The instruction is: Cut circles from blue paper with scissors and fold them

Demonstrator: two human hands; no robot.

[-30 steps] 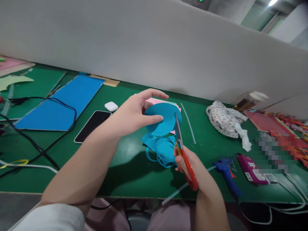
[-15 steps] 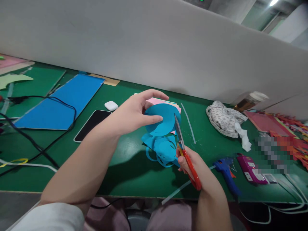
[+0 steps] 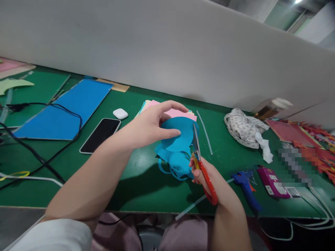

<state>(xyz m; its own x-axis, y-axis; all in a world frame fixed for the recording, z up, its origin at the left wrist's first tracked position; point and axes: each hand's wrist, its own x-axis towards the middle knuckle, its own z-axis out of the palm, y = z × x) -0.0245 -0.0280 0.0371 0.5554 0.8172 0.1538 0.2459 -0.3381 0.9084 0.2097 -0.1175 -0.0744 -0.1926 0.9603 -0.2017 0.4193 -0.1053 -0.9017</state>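
Note:
Between thumb and fingers, my left hand [image 3: 154,122] pinches the left side of a round piece of blue paper [image 3: 180,130]. My right hand [image 3: 202,170] is closed on the handles of red-handled scissors [image 3: 206,179]. The blades point up and away from me, at the right edge of the blue paper. Curled blue paper offcuts [image 3: 178,164] lie on the table just below. Behind my left hand is a stack of coloured paper sheets [image 3: 178,112], pink on top, partly hidden.
On the green table, a phone [image 3: 101,136], white earbud case [image 3: 120,113] and blue board [image 3: 65,111] lie left, with black cables. To the right are a blue glue gun [image 3: 246,188], a magenta power strip [image 3: 272,183] and a patterned cloth item [image 3: 242,127]. A pale wall stands behind.
The round blue paper and my left hand have shifted slightly down and right. The scissor blades now sit nearer the paper's right edge. More of the coloured stack shows.

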